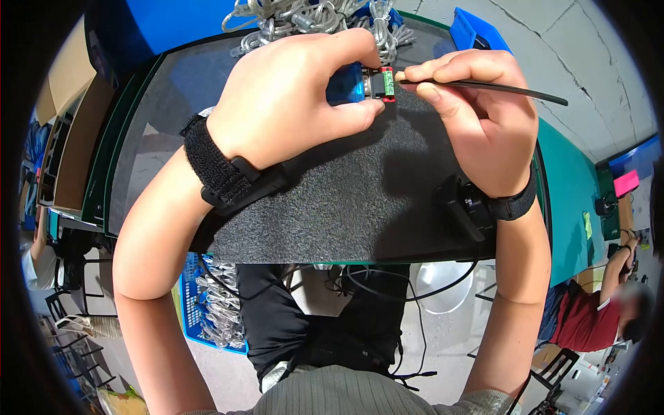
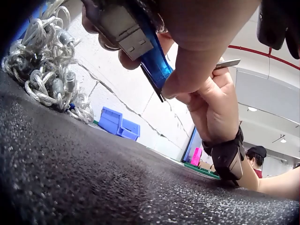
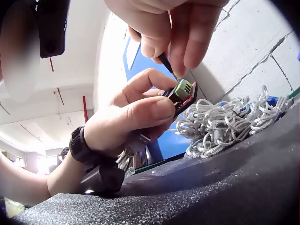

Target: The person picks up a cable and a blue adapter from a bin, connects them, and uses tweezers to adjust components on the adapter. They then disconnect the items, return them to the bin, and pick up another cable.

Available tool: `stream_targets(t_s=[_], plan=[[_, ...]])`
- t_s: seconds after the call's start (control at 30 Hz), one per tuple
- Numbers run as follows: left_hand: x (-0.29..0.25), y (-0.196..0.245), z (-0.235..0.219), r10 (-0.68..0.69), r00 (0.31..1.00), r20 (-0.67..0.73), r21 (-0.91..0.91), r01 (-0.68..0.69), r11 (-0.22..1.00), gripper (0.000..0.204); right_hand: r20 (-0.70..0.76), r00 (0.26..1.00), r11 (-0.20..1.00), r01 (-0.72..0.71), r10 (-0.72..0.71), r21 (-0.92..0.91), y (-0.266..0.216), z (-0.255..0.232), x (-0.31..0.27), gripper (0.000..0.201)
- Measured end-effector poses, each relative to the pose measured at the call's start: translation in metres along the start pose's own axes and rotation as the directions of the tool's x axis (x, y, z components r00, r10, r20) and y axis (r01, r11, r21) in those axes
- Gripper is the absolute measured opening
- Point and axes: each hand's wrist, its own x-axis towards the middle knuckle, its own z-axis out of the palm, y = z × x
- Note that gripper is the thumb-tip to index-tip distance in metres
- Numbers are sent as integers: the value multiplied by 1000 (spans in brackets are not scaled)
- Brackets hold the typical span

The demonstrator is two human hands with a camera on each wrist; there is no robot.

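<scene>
My left hand [image 1: 287,100] grips a translucent blue USB device [image 1: 346,84] between thumb and fingers, above the dark mat. Its metal USB plug [image 2: 136,43] shows in the left wrist view. At its right end are a green terminal block [image 3: 183,89] and a red circuit board [image 3: 192,94]. My right hand [image 1: 494,117] pinches a slim black tool [image 1: 519,90] whose rear end sticks out to the right. In the right wrist view the tool's thin tip [image 3: 174,75] is right at the terminal block.
A black textured mat [image 1: 311,200] covers the table. Coiled clear cables [image 1: 318,17] lie at its far edge, near a small blue bin [image 1: 477,31]. A blue basket of cables [image 1: 214,304] stands below at left. Another person [image 1: 588,318] is at far right.
</scene>
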Motion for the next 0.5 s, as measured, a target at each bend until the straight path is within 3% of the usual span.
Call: stream_targets(t_s=[0.5], plan=[[0, 1, 0, -18, 1000, -9, 21, 18, 1000, 33, 16, 999, 999, -52, 52, 0, -1, -1, -1, 22]])
